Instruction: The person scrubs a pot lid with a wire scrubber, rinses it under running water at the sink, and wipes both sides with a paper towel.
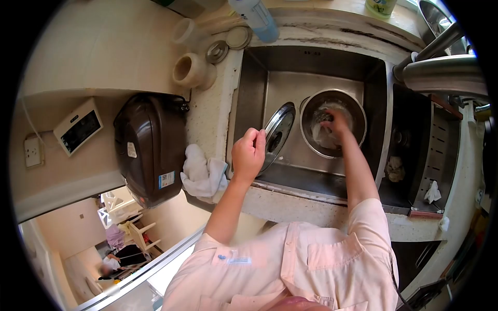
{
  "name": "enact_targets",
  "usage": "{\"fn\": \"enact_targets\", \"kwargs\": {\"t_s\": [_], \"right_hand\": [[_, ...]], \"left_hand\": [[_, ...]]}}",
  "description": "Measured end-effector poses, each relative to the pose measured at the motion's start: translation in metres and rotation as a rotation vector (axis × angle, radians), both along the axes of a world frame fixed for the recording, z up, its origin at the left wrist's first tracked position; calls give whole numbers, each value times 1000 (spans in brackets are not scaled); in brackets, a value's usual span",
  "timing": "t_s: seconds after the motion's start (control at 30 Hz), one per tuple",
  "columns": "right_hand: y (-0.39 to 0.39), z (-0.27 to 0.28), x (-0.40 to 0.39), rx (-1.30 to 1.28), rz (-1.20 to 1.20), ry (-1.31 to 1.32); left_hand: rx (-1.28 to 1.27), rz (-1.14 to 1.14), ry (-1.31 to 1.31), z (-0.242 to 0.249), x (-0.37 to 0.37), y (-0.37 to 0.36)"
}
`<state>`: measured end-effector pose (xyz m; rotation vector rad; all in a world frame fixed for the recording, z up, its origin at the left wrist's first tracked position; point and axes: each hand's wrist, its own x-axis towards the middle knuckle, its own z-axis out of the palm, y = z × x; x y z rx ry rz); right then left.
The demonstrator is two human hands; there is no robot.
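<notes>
My left hand point(249, 155) is closed on the rim of a pot lid point(281, 129), which is tilted steeply inside the left part of the sink point(275, 158). Beside the lid stands a round metal pot point(306, 136) on the sink floor. My right hand point(338, 124) reaches down into this pot, its fingers bent around a grey, mesh-like scouring pad point(322, 117). Whitish, cloudy liquid shows around the fingers, and part of the pad is hidden by the hand.
A brown appliance point(150, 150) and a white cloth point(199, 173) are left of the sink. A bottle with blue liquid point(257, 20) and a beige pot-shaped vessel point(189, 71) stand behind. A large metal faucet point(441, 72) juts in at right.
</notes>
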<state>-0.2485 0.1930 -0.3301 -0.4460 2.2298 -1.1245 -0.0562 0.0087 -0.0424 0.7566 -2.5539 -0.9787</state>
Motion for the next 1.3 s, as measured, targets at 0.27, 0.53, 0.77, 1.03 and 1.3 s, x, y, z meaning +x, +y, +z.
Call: {"fn": "enact_targets", "kwargs": {"t_s": [0.27,0.53,0.77,1.03,1.3], "right_hand": [[17,181,13,-344,-432,-511],[-61,292,125,-541,-197,301],[-70,267,70,-671,-400,-28],[-85,283,61,-574,-430,-136],[-90,291,70,-366,-325,276]], "left_hand": [[10,-19,1,-4,-2,0],[-63,-161,69,4,-3,17],[13,-263,85,34,9,23],[66,-176,88,36,25,19],[99,-195,162,31,21,10]]}}
